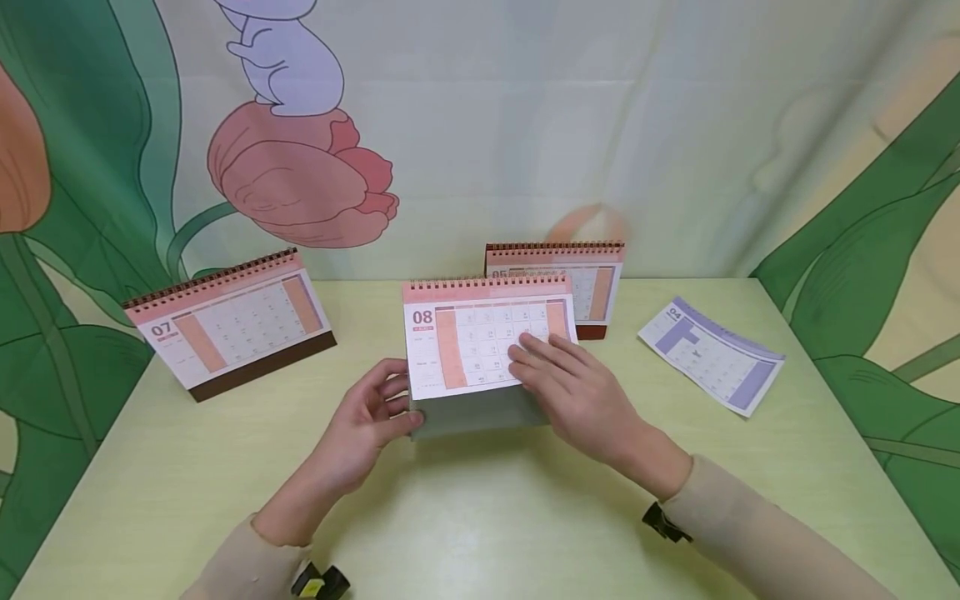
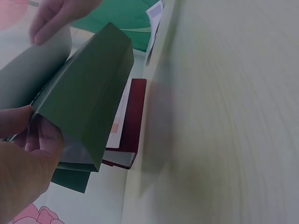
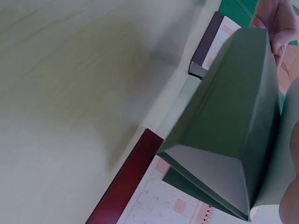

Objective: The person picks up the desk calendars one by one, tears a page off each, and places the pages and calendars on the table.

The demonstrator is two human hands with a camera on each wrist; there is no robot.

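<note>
In the middle of the head view stands a green-based desk calendar [image 1: 480, 417], its front page [image 1: 480, 342] marked 08. My left hand [image 1: 367, 421] grips the left edge of the base, thumb in front and fingers curled around the side. At the page's lower right, my right hand [image 1: 581, 392] lays its fingers across the front. Its thumb [image 3: 289, 182] shows on the underside of the page in the right wrist view, so the page is pinched. Both wrist views show the page bowed away from the green base [image 2: 84, 79].
A desk calendar marked 07 [image 1: 232, 317] stands tilted at left. Behind the middle one is a red-based desk calendar [image 1: 611, 287], partly hidden. A loose purple sheet marked 04 [image 1: 708, 354] lies at right on the pale table [image 1: 480, 533]. A printed curtain [image 1: 480, 167] hangs behind.
</note>
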